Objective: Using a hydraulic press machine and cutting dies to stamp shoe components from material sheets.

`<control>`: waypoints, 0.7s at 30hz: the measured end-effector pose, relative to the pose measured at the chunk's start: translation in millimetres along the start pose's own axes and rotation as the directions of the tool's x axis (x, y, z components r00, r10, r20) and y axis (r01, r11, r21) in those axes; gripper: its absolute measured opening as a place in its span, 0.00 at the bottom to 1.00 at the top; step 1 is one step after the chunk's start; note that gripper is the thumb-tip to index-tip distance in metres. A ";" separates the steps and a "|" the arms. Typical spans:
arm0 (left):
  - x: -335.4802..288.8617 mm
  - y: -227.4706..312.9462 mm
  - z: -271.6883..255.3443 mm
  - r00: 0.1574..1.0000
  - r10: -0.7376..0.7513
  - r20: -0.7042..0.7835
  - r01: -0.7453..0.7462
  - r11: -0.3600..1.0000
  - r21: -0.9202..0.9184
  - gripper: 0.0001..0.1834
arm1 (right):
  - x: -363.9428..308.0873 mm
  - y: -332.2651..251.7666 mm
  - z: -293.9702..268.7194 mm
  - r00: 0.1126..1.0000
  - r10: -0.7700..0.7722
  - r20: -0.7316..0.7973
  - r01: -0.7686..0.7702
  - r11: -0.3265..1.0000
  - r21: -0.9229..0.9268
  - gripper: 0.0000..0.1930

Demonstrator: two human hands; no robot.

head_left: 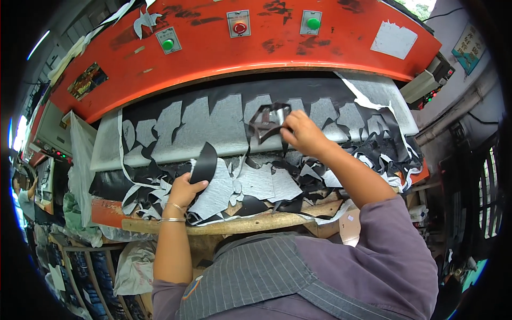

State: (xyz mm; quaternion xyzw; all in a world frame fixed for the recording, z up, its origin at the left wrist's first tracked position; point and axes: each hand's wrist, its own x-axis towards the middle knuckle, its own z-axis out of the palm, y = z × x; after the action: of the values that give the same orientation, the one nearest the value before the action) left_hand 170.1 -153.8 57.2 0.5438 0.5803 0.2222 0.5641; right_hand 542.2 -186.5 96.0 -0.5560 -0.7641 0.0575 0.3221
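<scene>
Left hand (184,190), at 7 o'clock from the frame centre, is closed around a black cut piece (204,163): a curved, tongue-shaped strip of dark sheet standing up from the fist, smooth and matte. Two thin bangles (175,212) sit on that wrist.

At centre, grey-and-black offcuts (256,181) lie heaped over the wooden bench edge (240,225), crowding both hands.

Right hand (301,133), at 1 o'clock, has its fingers pinched on a metal cutting die (268,121), an angular open frame lying flat on the black sheet (224,125), whose surface is full of jagged cut-outs.

Above, at 12 o'clock, the orange press head (245,48) overhangs the work, carrying green buttons (168,44) and a red button (239,27).
</scene>
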 end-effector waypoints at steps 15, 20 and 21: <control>7.4 49.2 -18.2 0.922 0.341 -0.183 -0.370 0.915 -0.163 0.16 | -91.9 -50.6 65.3 0.940 -0.031 0.339 0.099 0.978 -0.183 0.29; 11.7 52.6 -27.9 0.907 0.307 -0.287 -0.400 0.842 -0.363 0.23 | -71.7 -60.2 36.4 0.819 0.229 0.526 -0.231 0.971 -0.063 0.10; 10.6 48.4 -30.8 0.909 0.294 -0.295 -0.405 0.789 -0.462 0.23 | -85.2 -54.5 47.0 0.936 0.176 0.305 -0.205 0.977 0.066 0.09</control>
State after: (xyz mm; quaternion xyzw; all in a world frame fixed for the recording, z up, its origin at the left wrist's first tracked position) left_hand 163.3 -118.5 103.1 0.4456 0.4441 0.5248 0.5734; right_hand 486.7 -269.8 47.0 -0.5961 -0.7427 0.2083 0.2228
